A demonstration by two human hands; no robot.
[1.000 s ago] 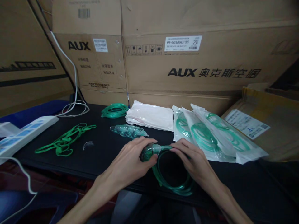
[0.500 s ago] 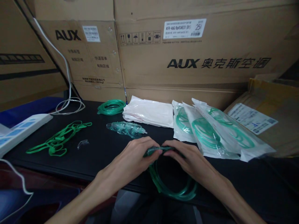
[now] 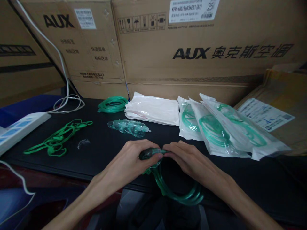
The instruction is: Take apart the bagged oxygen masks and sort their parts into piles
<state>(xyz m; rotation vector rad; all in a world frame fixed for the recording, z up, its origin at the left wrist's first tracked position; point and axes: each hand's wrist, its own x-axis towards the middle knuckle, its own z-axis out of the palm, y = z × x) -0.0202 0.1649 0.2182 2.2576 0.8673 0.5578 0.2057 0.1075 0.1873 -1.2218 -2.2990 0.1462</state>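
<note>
My left hand (image 3: 136, 156) is closed around a clear green oxygen mask (image 3: 146, 154), thumb in front and fingers over the top. Against the mask's narrow end, my right hand (image 3: 185, 156) pinches the end of green tubing (image 3: 182, 197); the exact join is hidden by the fingertips. The tubing hangs in loops below both hands, at the table's front edge. Just beyond the hands lies a clear mask (image 3: 129, 127) with a pale nozzle pointing right. Green elastic straps (image 3: 57, 139) lie tangled to the left, beside some small clear pieces (image 3: 83, 143).
A loose green tubing coil (image 3: 112, 104) rests at the back beside white packets (image 3: 153, 110). Sealed packs of green tubing (image 3: 213, 132) overlap on the right, near a cardboard box (image 3: 275, 105). A white power strip (image 3: 24, 131) stands at the left. Large cartons (image 3: 148, 60) form the back.
The view has tipped down slightly. More of the mask now shows in my left hand, and its narrow end meets the tubing end in my right fingers.
</note>
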